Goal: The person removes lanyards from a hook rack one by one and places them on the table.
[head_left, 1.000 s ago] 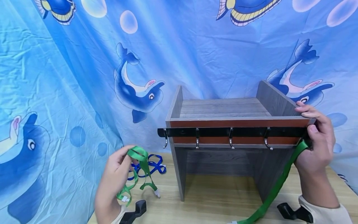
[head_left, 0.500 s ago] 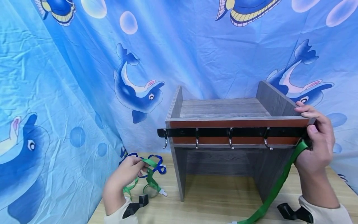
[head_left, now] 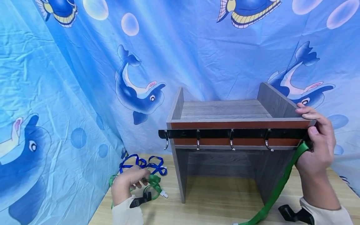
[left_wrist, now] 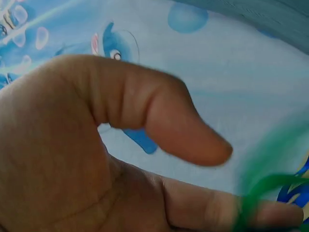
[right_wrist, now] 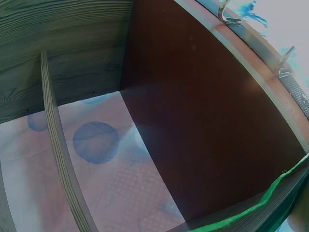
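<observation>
My left hand [head_left: 130,181] is low at the left, just above the table. In the left wrist view its thumb [left_wrist: 193,125] stands apart from the finger below, and a blurred green lanyard [left_wrist: 256,188] crosses that finger. This green lanyard [head_left: 154,181] spreads by the fingertips in the head view, its white clip to the right. My right hand [head_left: 317,143] grips the right front corner of a grey wooden shelf [head_left: 225,109]. Another green lanyard [head_left: 287,178] hangs from beside that hand down to the front; its upper end is hidden.
A black hook rail [head_left: 215,133] with several silver hooks runs across the shelf's brown front board. Blue lanyards [head_left: 160,168] lie on the wooden table [head_left: 219,190] left of the shelf. A blue dolphin-print curtain [head_left: 197,56] closes off the back and left.
My left hand has moved down toward the table, and its thumb and finger are now apart by the green lanyard. The right hand keeps its grip on the shelf corner.
</observation>
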`<control>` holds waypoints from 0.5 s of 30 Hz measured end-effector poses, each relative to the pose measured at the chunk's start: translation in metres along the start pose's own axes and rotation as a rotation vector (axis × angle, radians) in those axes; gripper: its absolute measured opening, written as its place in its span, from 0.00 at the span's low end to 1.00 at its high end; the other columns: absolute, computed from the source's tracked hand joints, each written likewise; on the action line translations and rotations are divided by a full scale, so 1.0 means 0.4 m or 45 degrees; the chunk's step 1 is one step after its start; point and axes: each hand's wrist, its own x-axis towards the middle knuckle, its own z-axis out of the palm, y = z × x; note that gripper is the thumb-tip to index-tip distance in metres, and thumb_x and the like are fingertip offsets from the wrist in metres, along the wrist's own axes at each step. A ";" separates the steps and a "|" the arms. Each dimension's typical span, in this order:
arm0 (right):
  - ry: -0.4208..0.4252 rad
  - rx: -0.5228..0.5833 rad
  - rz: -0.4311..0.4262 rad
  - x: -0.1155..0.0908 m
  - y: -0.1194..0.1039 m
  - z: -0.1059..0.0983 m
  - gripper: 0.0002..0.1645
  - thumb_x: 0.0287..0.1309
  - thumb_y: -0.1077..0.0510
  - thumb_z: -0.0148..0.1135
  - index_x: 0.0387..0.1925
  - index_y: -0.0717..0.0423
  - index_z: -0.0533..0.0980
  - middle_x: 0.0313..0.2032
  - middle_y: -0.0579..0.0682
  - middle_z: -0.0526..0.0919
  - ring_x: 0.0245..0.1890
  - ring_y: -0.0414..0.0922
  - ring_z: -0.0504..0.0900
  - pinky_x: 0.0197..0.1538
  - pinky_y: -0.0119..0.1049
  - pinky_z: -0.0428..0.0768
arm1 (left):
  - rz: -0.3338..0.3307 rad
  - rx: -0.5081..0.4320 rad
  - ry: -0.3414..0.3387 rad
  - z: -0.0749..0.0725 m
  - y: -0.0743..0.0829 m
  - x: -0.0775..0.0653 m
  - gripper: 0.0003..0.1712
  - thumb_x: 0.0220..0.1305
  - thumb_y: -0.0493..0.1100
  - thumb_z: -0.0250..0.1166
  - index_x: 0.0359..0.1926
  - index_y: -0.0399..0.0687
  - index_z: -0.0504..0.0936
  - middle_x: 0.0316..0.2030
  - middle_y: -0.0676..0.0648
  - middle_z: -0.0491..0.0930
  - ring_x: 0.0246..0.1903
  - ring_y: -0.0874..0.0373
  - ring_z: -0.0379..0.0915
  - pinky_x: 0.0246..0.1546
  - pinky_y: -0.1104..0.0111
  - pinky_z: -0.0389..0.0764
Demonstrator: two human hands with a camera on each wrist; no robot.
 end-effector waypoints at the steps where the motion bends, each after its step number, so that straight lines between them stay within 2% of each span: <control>1: 0.001 -0.004 -0.001 0.000 0.000 0.000 0.21 0.66 0.68 0.41 0.49 0.77 0.77 0.55 0.62 0.83 0.70 0.57 0.73 0.78 0.39 0.68 | -0.021 -0.003 -0.004 -0.001 -0.004 0.003 0.10 0.59 0.46 0.61 0.26 0.48 0.82 0.33 0.43 0.86 0.23 0.54 0.70 0.22 0.68 0.67; 3: 0.004 -0.013 -0.002 0.000 0.000 0.001 0.21 0.66 0.67 0.42 0.49 0.77 0.77 0.55 0.62 0.83 0.70 0.57 0.73 0.79 0.40 0.67 | -0.054 -0.007 -0.005 -0.002 -0.011 0.009 0.13 0.63 0.51 0.61 0.31 0.47 0.83 0.37 0.43 0.83 0.25 0.52 0.72 0.24 0.66 0.69; 4: 0.005 -0.019 -0.002 0.001 0.000 0.001 0.21 0.66 0.67 0.42 0.49 0.77 0.77 0.55 0.62 0.83 0.70 0.57 0.73 0.79 0.40 0.66 | -0.064 -0.006 -0.003 -0.003 -0.014 0.012 0.14 0.64 0.52 0.62 0.32 0.47 0.82 0.36 0.45 0.80 0.26 0.51 0.72 0.25 0.65 0.70; 8: 0.015 -0.025 -0.003 0.001 0.000 0.002 0.21 0.66 0.67 0.42 0.49 0.77 0.77 0.55 0.62 0.83 0.70 0.57 0.73 0.79 0.41 0.66 | -0.071 -0.008 0.018 0.000 -0.025 0.025 0.14 0.61 0.52 0.65 0.25 0.51 0.75 0.24 0.53 0.68 0.24 0.54 0.66 0.23 0.66 0.68; 10: 0.019 -0.023 -0.002 0.002 0.000 0.001 0.21 0.66 0.67 0.42 0.49 0.77 0.77 0.55 0.62 0.83 0.70 0.57 0.73 0.79 0.41 0.66 | -0.058 -0.016 0.023 0.003 -0.029 0.029 0.14 0.59 0.51 0.66 0.23 0.54 0.72 0.22 0.53 0.66 0.24 0.55 0.66 0.23 0.67 0.66; 11: 0.022 -0.018 -0.002 0.002 0.000 0.002 0.21 0.66 0.67 0.42 0.49 0.77 0.77 0.55 0.62 0.83 0.70 0.57 0.73 0.78 0.41 0.67 | -0.053 -0.020 0.027 0.004 -0.030 0.031 0.16 0.60 0.51 0.66 0.21 0.55 0.70 0.23 0.52 0.68 0.24 0.54 0.68 0.23 0.67 0.67; 15: 0.030 -0.011 0.002 0.001 0.000 0.001 0.21 0.66 0.67 0.42 0.49 0.78 0.77 0.55 0.62 0.83 0.70 0.58 0.73 0.77 0.40 0.69 | -0.016 -0.007 0.042 0.004 -0.028 0.032 0.11 0.65 0.50 0.65 0.28 0.50 0.80 0.36 0.44 0.77 0.30 0.50 0.75 0.27 0.65 0.73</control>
